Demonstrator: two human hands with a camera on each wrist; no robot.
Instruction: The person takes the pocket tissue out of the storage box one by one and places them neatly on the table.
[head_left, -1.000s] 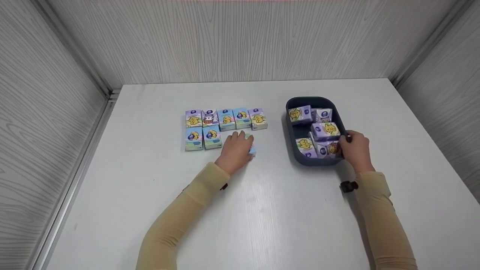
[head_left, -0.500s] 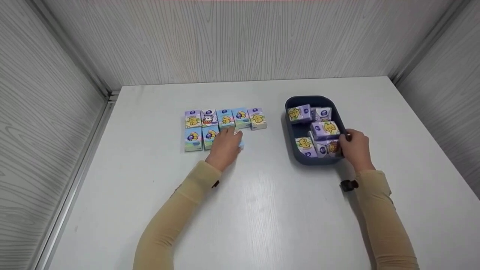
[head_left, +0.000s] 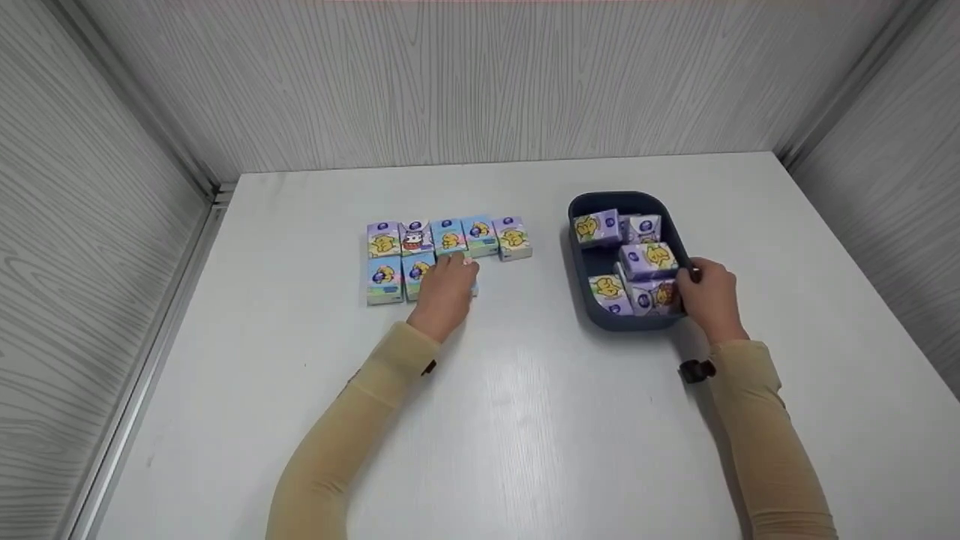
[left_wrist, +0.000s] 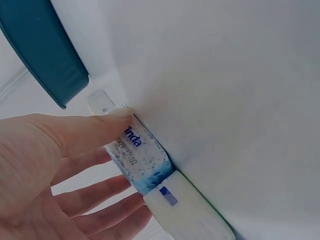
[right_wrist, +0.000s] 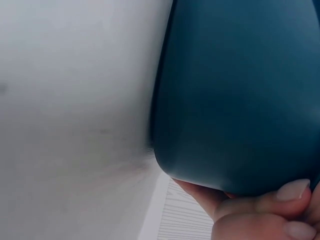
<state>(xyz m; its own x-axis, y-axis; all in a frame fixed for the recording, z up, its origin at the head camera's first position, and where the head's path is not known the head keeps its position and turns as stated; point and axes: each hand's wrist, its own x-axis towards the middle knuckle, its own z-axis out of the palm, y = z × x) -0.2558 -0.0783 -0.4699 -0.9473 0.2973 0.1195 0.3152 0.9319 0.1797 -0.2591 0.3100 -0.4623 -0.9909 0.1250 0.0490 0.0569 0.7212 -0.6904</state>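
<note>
My left hand (head_left: 444, 296) pinches a small blue-and-white tissue pack (left_wrist: 140, 155), its thumb pressed on the near end. In the left wrist view this pack lies end to end against a pale green-edged tissue pack (left_wrist: 195, 210). From the head view, the hand mostly hides the held pack, which sits beside a blue pack (head_left: 418, 274) in the front row. Farther back runs a row of purple, white and blue packs (head_left: 480, 234). On the right, my right hand (head_left: 709, 300) grips the side of a dark blue bin (head_left: 637, 322) that holds several purple packs (head_left: 649, 260).
The white table (head_left: 487, 435) is bounded by a wood-grain panel (head_left: 480, 82) at the back and by others at both sides. A gap of bare table lies between the bin and the rows of packs.
My left hand has moved left with the tissue pack, bringing it up beside the front-row packs. The right hand stays on the bin.
</note>
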